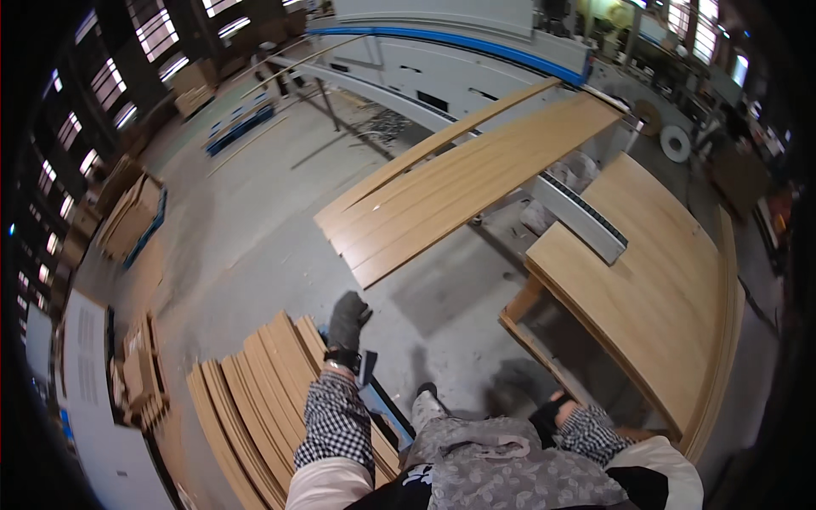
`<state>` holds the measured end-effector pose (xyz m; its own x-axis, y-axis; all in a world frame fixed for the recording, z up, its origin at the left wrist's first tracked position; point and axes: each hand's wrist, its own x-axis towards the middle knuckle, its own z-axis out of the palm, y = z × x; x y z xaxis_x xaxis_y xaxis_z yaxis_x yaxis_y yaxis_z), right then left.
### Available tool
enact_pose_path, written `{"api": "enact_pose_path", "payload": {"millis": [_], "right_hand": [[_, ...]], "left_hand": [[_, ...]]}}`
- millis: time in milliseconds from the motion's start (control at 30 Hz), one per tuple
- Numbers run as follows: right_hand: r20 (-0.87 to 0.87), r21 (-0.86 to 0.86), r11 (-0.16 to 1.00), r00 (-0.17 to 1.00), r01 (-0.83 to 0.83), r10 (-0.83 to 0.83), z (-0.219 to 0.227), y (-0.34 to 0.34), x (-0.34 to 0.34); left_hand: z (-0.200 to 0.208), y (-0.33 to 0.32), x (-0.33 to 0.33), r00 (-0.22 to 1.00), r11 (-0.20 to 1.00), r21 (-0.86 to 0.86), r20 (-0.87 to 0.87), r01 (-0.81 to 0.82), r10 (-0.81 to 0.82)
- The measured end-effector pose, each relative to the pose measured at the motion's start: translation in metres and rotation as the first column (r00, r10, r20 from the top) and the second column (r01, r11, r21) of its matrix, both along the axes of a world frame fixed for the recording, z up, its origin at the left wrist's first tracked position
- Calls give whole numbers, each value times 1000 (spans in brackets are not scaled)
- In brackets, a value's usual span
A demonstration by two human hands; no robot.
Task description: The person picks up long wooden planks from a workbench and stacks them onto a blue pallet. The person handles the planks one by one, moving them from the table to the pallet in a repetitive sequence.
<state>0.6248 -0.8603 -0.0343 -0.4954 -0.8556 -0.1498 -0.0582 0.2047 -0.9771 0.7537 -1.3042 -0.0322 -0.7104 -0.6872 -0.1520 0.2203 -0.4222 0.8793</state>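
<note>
My left hand [348,321], in a dark grey glove, reaches forward with its fingers curled and nothing visible in them. It is just short of the near end of several long wood-coloured strips [476,178] lying side by side on the machine's supports. Below its wrist is a stack of narrow planks [263,391]. My right hand [551,415], in a dark glove, hangs low beside my apron, close to the wooden frame under a pile of wide panels [650,255]. Its fingers are too dark and too hidden to make out.
A long machine [442,72] with a blue edge spans the far side. Its support arm [582,217] juts out between the strips and the panels. Pallets of boards [132,221] stand at the left, near a grey-white cabinet [89,365]. Debris lies under the machine.
</note>
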Motion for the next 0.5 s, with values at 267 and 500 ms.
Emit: {"api": "enact_pose_path", "payload": {"millis": [267,500], "right_hand": [[406,-32,829,765,559,-500,66,-288,-33],[456,-96,584,557,806,-694,108,-305,-13]], "left_hand": [[35,-119,-87,946,932,165,99,-322,309],[95,-139,-90,918,967,-140,368,211,-147]]}}
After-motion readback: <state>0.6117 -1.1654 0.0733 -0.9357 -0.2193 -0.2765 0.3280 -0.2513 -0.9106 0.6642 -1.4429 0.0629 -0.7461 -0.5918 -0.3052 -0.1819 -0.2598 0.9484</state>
